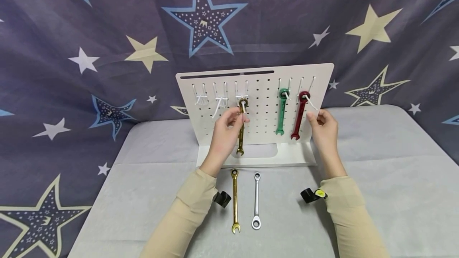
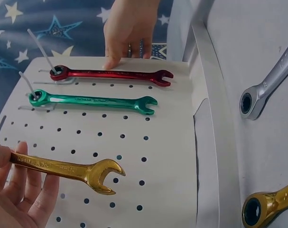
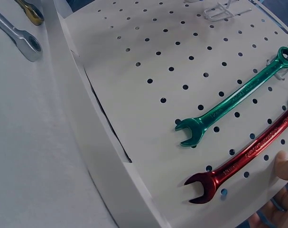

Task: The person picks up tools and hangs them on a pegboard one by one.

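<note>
My left hand [image 1: 225, 130] pinches a gold combination wrench [image 1: 241, 140] near its ring end, thumb in front. The ring surrounds a white hook on the pegboard [image 1: 265, 126], and the open jaw points down. In the left wrist view the gold wrench [image 2: 68, 170] lies across my fingers. My right hand [image 1: 325, 130] grips the board's right edge, thumb on the front face and fingers behind. Beside that thumb a red wrench [image 1: 299, 118] hangs from a hook. A green wrench [image 1: 281, 112] hangs left of the red one.
Two hooks [image 1: 220, 100] at the board's left hold nothing. On the grey tabletop [image 1: 143, 198] in front of the base lie another gold wrench [image 1: 235, 200] and a silver wrench [image 1: 256, 198]. A star-patterned cloth [image 1: 107, 51] hangs behind the board.
</note>
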`<state>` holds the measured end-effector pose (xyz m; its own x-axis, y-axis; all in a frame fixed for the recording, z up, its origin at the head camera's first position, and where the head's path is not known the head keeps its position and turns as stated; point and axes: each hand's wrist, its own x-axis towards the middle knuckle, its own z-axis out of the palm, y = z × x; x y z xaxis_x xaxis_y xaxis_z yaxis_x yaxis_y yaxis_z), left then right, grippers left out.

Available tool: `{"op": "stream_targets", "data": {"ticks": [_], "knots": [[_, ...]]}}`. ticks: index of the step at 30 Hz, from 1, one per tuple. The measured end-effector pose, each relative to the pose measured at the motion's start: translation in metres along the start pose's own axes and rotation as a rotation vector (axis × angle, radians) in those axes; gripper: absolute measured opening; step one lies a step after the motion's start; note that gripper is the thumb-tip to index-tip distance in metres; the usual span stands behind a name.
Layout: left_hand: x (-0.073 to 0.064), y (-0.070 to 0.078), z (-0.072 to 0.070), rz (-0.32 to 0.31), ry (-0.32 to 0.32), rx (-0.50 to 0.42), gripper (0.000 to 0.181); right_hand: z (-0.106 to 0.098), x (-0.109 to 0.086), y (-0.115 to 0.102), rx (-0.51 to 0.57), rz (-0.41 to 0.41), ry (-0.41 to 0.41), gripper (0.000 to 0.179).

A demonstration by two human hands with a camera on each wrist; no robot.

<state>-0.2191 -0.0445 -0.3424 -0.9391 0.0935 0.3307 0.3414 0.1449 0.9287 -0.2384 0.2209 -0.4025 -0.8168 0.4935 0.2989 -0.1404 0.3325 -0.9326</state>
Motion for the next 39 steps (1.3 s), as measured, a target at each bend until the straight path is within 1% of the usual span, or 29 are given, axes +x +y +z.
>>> {"op": "stream_targets", "data": {"ticks": [6,13,18,25,35,39], "knots": [[0.007,-0.005,0.001,-0.001,0.010,0.001,0.019,0.000,-0.001,0.001,0.002,0.011,0.001,0.029],[0.012,-0.007,0.003,-0.057,0.021,-0.003,0.018,-0.001,-0.002,0.001,-0.007,0.008,-0.006,0.030],[0.015,-0.008,0.005,-0.080,0.023,-0.002,0.017,-0.001,-0.002,0.002,-0.012,-0.014,-0.006,0.032],[0.020,-0.010,0.008,-0.095,0.052,0.008,0.017,-0.001,-0.002,0.001,-0.019,-0.012,-0.012,0.034],[0.024,-0.015,0.009,-0.098,0.058,0.018,0.018,-0.001,-0.001,-0.001,-0.018,-0.011,-0.014,0.034],[0.024,-0.017,0.010,-0.112,0.057,0.005,0.017,-0.001,0.000,-0.001,-0.014,-0.008,-0.014,0.033]]}}
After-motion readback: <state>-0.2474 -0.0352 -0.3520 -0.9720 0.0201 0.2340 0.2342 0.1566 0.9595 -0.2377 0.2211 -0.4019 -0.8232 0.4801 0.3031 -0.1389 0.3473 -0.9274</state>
